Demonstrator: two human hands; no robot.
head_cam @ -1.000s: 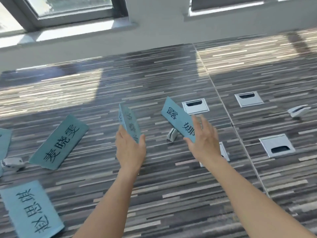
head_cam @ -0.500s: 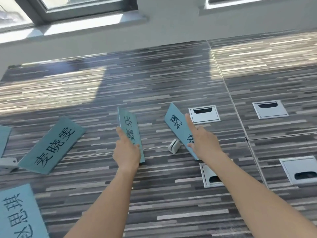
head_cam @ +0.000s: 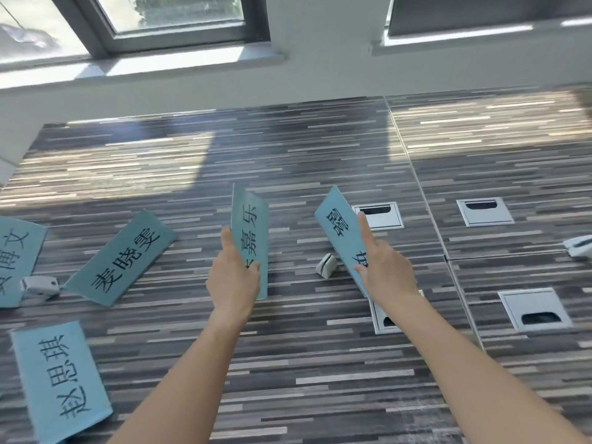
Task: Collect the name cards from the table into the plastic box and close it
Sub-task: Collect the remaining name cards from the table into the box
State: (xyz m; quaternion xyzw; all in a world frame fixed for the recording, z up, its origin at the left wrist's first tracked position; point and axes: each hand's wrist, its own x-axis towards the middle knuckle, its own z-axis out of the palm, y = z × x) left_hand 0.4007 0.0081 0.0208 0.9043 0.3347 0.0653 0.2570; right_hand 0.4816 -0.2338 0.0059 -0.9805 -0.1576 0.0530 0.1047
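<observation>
Left hand (head_cam: 232, 283) pinched shut on one blue name card (head_cam: 251, 225), held upright above the striped table (head_cam: 288, 363). Right hand (head_cam: 386, 274) clamped on a second tilted card (head_cam: 336, 219), forefinger stretched along its face, just beside a small white clip stand (head_cam: 326, 265). Three more cards (head_cam: 120, 259) lying flat at left; plastic box out of sight.

Blue card (head_cam: 120, 259) left of the left hand (head_cam: 232, 280) reading 麦晓雯, nearer card (head_cam: 64, 382) 赵思琪, held card (head_cam: 251, 232) ending 嘉乐

left hand (head_cam: 232, 280) and right hand (head_cam: 386, 272) each grip 1 blue name card above the striped table (head_cam: 320, 379); 3 more lie left.
</observation>
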